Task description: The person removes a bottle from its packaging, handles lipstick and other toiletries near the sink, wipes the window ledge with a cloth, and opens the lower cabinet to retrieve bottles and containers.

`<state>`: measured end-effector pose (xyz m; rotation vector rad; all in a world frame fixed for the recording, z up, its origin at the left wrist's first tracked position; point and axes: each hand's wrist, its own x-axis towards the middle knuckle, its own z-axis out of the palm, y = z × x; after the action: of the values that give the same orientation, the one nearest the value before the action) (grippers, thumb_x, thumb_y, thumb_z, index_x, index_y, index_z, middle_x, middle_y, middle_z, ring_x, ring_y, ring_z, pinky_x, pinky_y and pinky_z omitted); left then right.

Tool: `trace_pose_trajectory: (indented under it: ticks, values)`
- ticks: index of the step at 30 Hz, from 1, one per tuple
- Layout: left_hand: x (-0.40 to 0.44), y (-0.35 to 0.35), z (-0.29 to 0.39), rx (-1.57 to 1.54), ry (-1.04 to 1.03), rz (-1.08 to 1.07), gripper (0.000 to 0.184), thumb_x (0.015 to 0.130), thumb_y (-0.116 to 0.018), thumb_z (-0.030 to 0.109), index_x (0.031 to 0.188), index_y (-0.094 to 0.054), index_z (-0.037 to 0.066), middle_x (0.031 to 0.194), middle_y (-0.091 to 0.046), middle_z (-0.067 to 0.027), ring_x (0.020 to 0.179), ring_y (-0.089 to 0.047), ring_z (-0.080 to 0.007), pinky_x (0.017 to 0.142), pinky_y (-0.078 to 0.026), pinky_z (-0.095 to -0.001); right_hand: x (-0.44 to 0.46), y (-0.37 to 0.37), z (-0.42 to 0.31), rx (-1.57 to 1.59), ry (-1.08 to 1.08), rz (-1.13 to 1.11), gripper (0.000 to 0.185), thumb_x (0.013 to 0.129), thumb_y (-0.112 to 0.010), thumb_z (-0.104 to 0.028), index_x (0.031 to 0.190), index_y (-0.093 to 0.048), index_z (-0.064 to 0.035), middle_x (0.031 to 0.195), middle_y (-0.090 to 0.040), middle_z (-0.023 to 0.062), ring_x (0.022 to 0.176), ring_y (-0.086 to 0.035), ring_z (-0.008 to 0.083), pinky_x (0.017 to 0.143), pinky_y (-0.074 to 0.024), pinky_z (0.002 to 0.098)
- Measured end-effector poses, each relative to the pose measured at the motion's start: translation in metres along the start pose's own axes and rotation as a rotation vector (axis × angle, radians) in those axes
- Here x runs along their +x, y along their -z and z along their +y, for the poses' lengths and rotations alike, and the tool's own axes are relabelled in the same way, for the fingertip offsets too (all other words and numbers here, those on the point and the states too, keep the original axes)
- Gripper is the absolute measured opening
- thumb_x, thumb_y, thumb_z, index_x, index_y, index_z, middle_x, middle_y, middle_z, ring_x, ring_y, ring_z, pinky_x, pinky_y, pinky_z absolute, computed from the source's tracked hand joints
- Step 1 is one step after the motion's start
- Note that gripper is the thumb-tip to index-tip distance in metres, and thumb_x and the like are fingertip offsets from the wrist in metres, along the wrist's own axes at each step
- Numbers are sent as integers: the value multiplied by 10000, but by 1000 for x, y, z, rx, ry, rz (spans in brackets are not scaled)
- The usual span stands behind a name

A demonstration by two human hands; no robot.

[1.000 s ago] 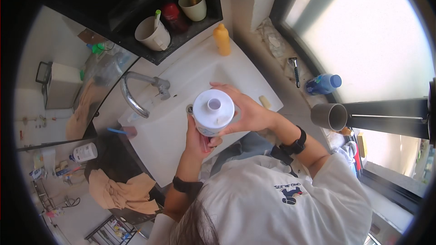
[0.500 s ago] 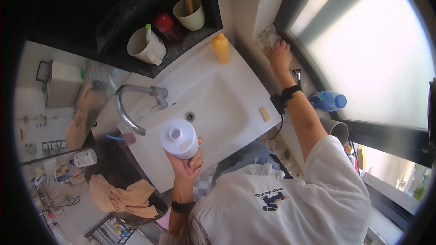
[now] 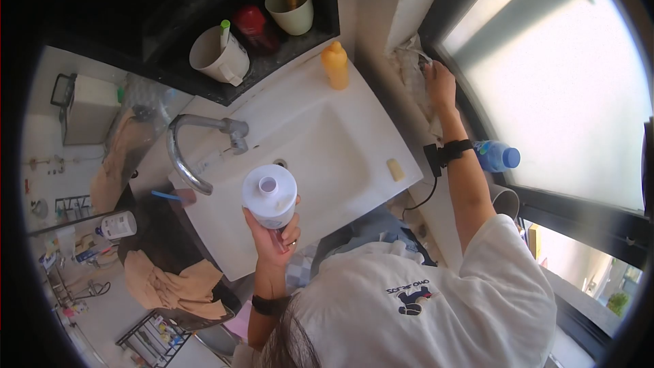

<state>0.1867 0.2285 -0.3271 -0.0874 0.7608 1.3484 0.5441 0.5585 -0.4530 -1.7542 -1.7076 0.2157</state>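
My left hand (image 3: 274,232) is wrapped round a white plastic bottle (image 3: 262,194), which I hold upright over the near edge of the white sink (image 3: 313,143). Its round neck is uncapped and faces up. On the window ledge at the right, my right hand (image 3: 441,85) reaches far out, with its fingers bent together beside a crumpled clear plastic bag (image 3: 411,78). A small dark thing shows at those fingertips, too small to name. Closer in on that ledge, a blue bottle (image 3: 496,156) stands beside my right forearm.
A curved metal faucet (image 3: 197,153) rises at the sink's left. Along the rim are a yellow bottle (image 3: 334,67) and a pale soap bar (image 3: 395,170). Cups (image 3: 219,56) stand on the black shelf (image 3: 252,88). A tan cloth (image 3: 174,283) lies at lower left.
My right hand has moved slightly farther along the ledge, and its fingers have drawn together by the plastic bag. My left hand keeps holding the white bottle; the view has shifted a little.
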Motion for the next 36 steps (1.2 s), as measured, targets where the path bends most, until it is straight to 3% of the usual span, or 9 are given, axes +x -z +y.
trace_pose_trajectory:
  ticks: [6,16,18,25,27,29,31,34,36]
  values:
    - [6,10,-6,17,59,-103,832,910,-407,770,1343,-471,62,1133,-579,-157,486,-381,-102,354,-295,-206,-7,16,-11,-180,-132,13,275,984,-514,-295,912,-614,-49,938,-682,219,895,-642,436,747,-504,550]
    - [-5,6,-12,65,18,79,904,898,-312,814,1299,-512,29,1059,-632,-131,459,-355,-109,355,-261,-226,-3,27,4,-62,-96,37,239,907,-617,-227,990,-688,-15,909,-685,235,899,-644,432,806,-501,500]
    - [-5,19,-13,7,29,-5,860,898,-435,769,1381,-444,59,1210,-588,-206,482,-398,-119,352,-315,-212,-3,27,8,-18,-72,65,255,900,-621,-221,1004,-706,-4,898,-683,241,890,-648,427,797,-504,474]
    - [-8,17,-13,-6,49,-10,864,892,-449,769,1379,-442,55,1213,-588,-204,478,-398,-120,350,-309,-211,-4,38,-9,-130,-139,38,214,889,-614,-154,1043,-686,-23,948,-702,199,909,-668,401,816,-521,477]
    - [-8,6,-14,104,43,92,958,869,-357,834,1273,-512,-22,819,-572,-79,443,-337,-112,340,-253,-232,-11,37,-22,-258,-170,27,196,885,-611,-124,1045,-672,-29,954,-699,190,910,-668,406,817,-523,495]
    - [-7,6,-15,81,54,95,940,871,-352,834,1257,-520,-6,813,-572,-79,442,-339,-116,341,-255,-235,-22,30,-27,-274,110,373,206,882,-627,-146,1060,-638,-43,956,-705,149,901,-678,398,789,-544,491]
    - [-7,6,-17,57,65,97,922,872,-346,834,1242,-529,9,807,-572,-79,441,-341,-120,342,-257,-239,-41,22,-41,-208,33,268,206,881,-638,-164,1041,-625,-35,951,-707,161,900,-681,402,780,-549,491]
    - [-5,8,-18,62,74,98,870,878,-340,829,1210,-543,50,848,-582,-80,441,-346,-125,345,-261,-244,-55,8,-53,-165,-193,28,229,881,-656,-194,1019,-605,-18,941,-707,199,896,-687,406,771,-557,487]
    - [-5,13,-19,24,75,37,841,898,-445,761,1366,-457,63,1169,-605,-197,459,-394,-127,339,-301,-213,-59,3,-54,-170,-348,-86,253,892,-656,-222,974,-580,5,936,-700,259,896,-694,413,779,-560,488]
